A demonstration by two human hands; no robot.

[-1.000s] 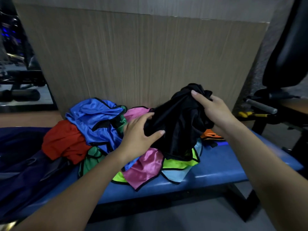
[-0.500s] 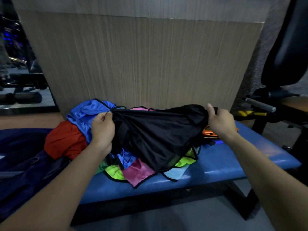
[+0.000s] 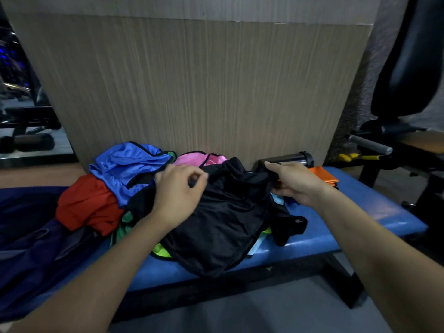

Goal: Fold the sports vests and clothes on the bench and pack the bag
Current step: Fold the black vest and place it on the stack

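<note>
Crumpled shiny black vest (image 3: 223, 227) atop multicolour vest pile (image 3: 115, 179), blue padded bench (image 3: 355, 212); dark navy bag (image 3: 26, 236) near-left.

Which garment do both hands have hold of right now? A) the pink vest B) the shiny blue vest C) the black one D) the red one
C: the left hand and right hand each pinch the top edge of the black garment, which drapes over the pile on the bench.

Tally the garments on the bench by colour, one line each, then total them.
Black garment, held by left hand and right hand: 1
Blue: 1
Red: 1
Pink: 1
Orange: 1
Lime green: 1
Light blue: 1
Total showing: 7; more may be buried.
</note>
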